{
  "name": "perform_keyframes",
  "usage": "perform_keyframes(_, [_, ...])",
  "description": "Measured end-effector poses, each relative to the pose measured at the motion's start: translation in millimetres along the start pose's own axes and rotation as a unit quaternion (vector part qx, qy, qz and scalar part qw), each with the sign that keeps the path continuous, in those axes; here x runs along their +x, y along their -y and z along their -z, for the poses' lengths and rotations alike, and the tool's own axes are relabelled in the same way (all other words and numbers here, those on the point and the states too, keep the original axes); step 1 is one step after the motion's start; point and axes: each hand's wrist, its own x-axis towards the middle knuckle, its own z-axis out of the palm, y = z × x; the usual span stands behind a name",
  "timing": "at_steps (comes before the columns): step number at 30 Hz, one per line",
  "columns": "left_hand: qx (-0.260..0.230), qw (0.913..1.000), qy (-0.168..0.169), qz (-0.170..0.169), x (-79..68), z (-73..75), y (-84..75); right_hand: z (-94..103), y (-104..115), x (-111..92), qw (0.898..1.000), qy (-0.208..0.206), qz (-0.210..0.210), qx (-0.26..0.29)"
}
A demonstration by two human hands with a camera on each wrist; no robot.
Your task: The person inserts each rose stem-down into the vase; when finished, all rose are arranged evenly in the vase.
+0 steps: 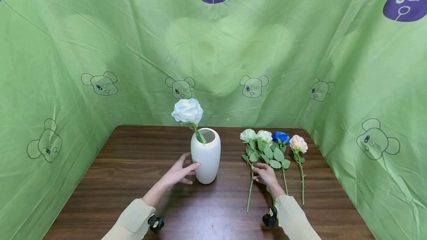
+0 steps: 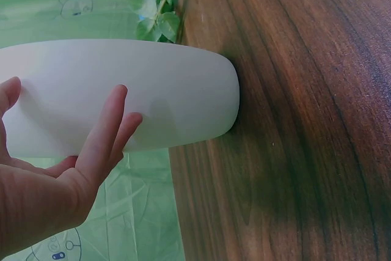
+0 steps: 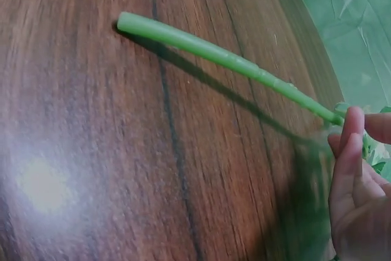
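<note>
The white vase (image 1: 207, 162) is touched by the spread left hand (image 1: 180, 172), and a green stem (image 1: 249, 192) is pinched by the right hand (image 1: 266, 176).

Upright white vase (image 1: 207, 160), white rose (image 1: 187, 111) inside, greenish rose (image 1: 248, 135) pinched

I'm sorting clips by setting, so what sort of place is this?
Probably a curtained-off recording booth: printed green cloth hangs behind and beside a wooden table, and black wrist-worn devices show.
</note>
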Motion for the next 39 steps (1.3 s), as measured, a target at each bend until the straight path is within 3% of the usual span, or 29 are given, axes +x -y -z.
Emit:
perform_keyframes(5, [0.001, 1.0, 0.005, 0.003, 0.4, 0.1, -0.1, -4.5, 0, 0, 1.0, 0.022, 0.018, 0.013])
perform_keyframes(10, [-0.001, 1.0, 0.001, 0.002, 0.0, -0.5, -1.4, -6.3, 4, -3, 0.996, 0.051, 0.069, 0.009])
perform_keyframes(14, [-0.004, 1.0, -0.002, 0.001, -0.2, -1.0, -1.6, -3.7, -5, 8, 0.991, 0.073, 0.112, 0.011])
perform_keyframes(22, [-0.003, 1.0, 0.004, 0.002, -1.2, -0.8, -2.2, -6.2, -34, 43, 0.971, 0.057, 0.228, 0.035])
perform_keyframes(24, [-0.003, 1.0, 0.003, 0.003, -0.9, -0.5, -2.1, -7.8, -35, 45, 0.959, 0.076, 0.269, 0.054])
perform_keyframes(30, [-0.003, 1.0, 0.002, 0.002, -0.6, 0.0, -0.8, -22.6, 29, -13, 0.928, 0.106, 0.346, 0.088])
perform_keyframes(31, [-0.002, 1.0, 0.003, 0.003, -0.7, 0.1, -0.7, -26.9, 45, -27, 0.93, 0.092, 0.346, 0.079])
perform_keyframes(32, [-0.002, 1.0, 0.004, 0.003, -0.8, 0.2, -0.5, -30.1, 50, -30, 0.935, 0.078, 0.34, 0.069])
perform_keyframes(33, [-0.001, 1.0, 0.005, 0.003, -0.8, 0.4, -0.4, -30.3, 44, -19, 0.93, 0.08, 0.35, 0.073])
perform_keyframes(34, [-0.001, 1.0, 0.006, 0.003, -0.8, 0.5, -0.4, -32.3, 51, -23, 0.934, 0.077, 0.342, 0.071])
perform_keyframes(35, [0.0, 1.0, 0.006, 0.003, -0.6, 0.6, -0.2, -31.8, 40, -9, 0.928, 0.09, 0.351, 0.09])
perform_keyframes(36, [-0.001, 1.0, 0.006, 0.003, -0.5, 0.8, -0.2, -33.7, 46, -12, 0.923, 0.099, 0.354, 0.109])
perform_keyframes(37, [-0.001, 1.0, 0.006, 0.003, -0.3, 0.9, 0.0, -36.6, 54, -17, 0.93, 0.088, 0.339, 0.11])
perform_keyframes(38, [-0.001, 1.0, 0.006, 0.003, -0.1, 1.1, 0.1, -36.9, 45, -2, 0.923, 0.101, 0.348, 0.133])
perform_keyframes(39, [-0.001, 1.0, 0.007, 0.003, 0.0, 1.3, 0.0, -38.3, 48, -2, 0.916, 0.107, 0.357, 0.149])
